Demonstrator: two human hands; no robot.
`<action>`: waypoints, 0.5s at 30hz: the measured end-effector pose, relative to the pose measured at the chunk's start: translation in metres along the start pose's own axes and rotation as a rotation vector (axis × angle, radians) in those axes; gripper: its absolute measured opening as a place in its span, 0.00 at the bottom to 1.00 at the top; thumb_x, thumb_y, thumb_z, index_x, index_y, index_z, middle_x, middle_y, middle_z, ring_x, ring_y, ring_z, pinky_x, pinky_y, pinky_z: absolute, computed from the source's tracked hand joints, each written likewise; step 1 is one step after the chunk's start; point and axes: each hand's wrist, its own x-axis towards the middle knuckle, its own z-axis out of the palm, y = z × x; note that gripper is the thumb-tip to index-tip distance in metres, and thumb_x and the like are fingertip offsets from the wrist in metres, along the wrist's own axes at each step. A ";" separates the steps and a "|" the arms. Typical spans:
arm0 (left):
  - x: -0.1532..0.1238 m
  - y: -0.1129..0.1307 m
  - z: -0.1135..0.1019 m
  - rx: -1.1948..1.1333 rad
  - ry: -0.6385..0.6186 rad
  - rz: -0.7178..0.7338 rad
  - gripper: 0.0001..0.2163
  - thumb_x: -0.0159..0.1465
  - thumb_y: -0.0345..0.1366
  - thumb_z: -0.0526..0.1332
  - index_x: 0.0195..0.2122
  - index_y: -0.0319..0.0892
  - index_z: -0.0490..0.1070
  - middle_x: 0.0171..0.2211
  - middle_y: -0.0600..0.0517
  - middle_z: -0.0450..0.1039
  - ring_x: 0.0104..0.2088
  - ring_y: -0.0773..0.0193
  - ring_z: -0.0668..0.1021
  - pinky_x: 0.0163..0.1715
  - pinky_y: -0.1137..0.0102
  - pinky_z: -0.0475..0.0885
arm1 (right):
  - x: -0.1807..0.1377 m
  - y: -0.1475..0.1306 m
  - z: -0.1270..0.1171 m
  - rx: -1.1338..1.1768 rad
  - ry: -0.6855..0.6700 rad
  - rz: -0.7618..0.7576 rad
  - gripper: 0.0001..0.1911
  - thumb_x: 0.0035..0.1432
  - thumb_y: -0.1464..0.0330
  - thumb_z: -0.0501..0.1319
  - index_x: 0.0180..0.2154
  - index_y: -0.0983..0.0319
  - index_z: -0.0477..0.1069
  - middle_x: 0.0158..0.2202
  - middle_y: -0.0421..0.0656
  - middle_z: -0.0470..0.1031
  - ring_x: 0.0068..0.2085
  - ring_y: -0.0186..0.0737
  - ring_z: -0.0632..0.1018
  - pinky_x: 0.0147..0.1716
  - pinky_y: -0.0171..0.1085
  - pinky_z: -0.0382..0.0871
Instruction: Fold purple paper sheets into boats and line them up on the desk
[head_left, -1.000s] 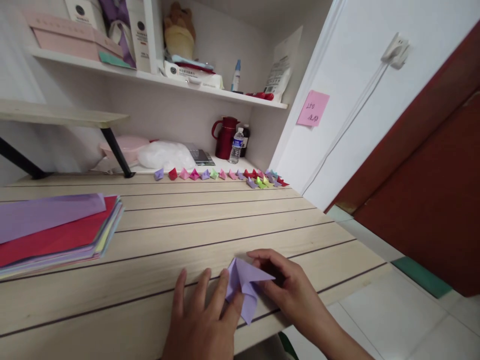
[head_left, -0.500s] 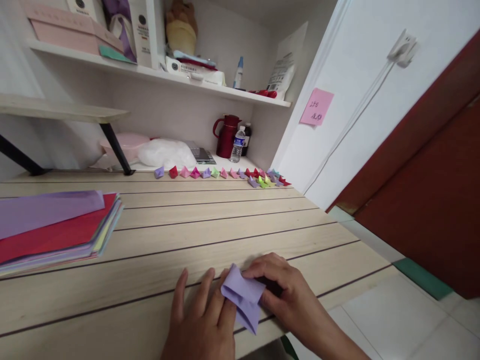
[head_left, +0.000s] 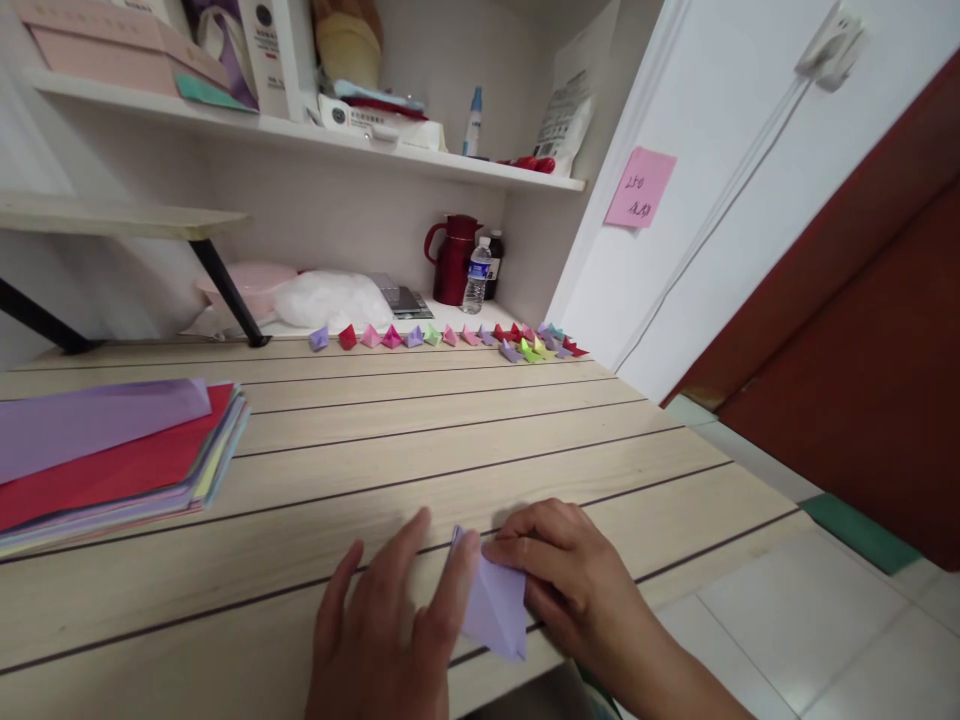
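A folded piece of purple origami paper (head_left: 496, 605) lies near the front edge of the wooden table, between my two hands. My right hand (head_left: 574, 570) pinches its upper right side between thumb and fingers. Spread fingers mark my left hand (head_left: 390, 620), whose index finger rests along the paper's left edge. The paper now looks flat and pointed, with a crease down its middle; its underside is hidden.
At left lies a stack of coloured paper (head_left: 112, 460). A row of small folded paper shapes (head_left: 391, 337) runs along the table's back, bunched at the right. Behind stand a red jug (head_left: 454, 262) and a water bottle (head_left: 477, 278). A low wooden stand (head_left: 120, 218) is at far left.
The purple paper's raised, open fold has been laid flat. My left index finger has moved onto its left edge, and the other left fingers have spread. The view has shifted slightly.
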 end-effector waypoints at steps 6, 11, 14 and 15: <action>-0.005 0.002 0.009 0.026 -0.069 0.156 0.19 0.65 0.28 0.51 0.52 0.55 0.73 0.55 0.50 0.75 0.54 0.61 0.74 0.65 0.57 0.50 | 0.002 -0.001 -0.004 0.161 -0.004 0.115 0.28 0.55 0.82 0.54 0.51 0.52 0.73 0.47 0.44 0.75 0.48 0.45 0.74 0.48 0.46 0.69; -0.004 -0.006 0.010 0.086 -0.072 0.233 0.18 0.67 0.31 0.51 0.52 0.55 0.74 0.51 0.53 0.79 0.50 0.58 0.75 0.57 0.58 0.59 | 0.003 0.006 -0.014 0.484 0.069 0.313 0.28 0.57 0.80 0.50 0.54 0.51 0.70 0.52 0.43 0.70 0.51 0.41 0.74 0.52 0.42 0.69; -0.001 -0.016 0.007 0.189 -0.107 0.396 0.20 0.66 0.33 0.52 0.57 0.53 0.70 0.52 0.54 0.78 0.50 0.58 0.76 0.53 0.60 0.63 | 0.006 0.003 -0.018 0.456 0.112 0.432 0.19 0.66 0.70 0.52 0.56 0.53 0.69 0.51 0.45 0.71 0.49 0.43 0.75 0.49 0.42 0.70; 0.000 -0.018 0.007 0.214 -0.105 0.425 0.20 0.65 0.33 0.52 0.58 0.52 0.70 0.52 0.54 0.78 0.49 0.59 0.76 0.52 0.60 0.63 | 0.008 0.000 -0.019 0.402 0.076 0.435 0.17 0.68 0.66 0.53 0.56 0.54 0.69 0.49 0.46 0.72 0.48 0.44 0.75 0.48 0.43 0.70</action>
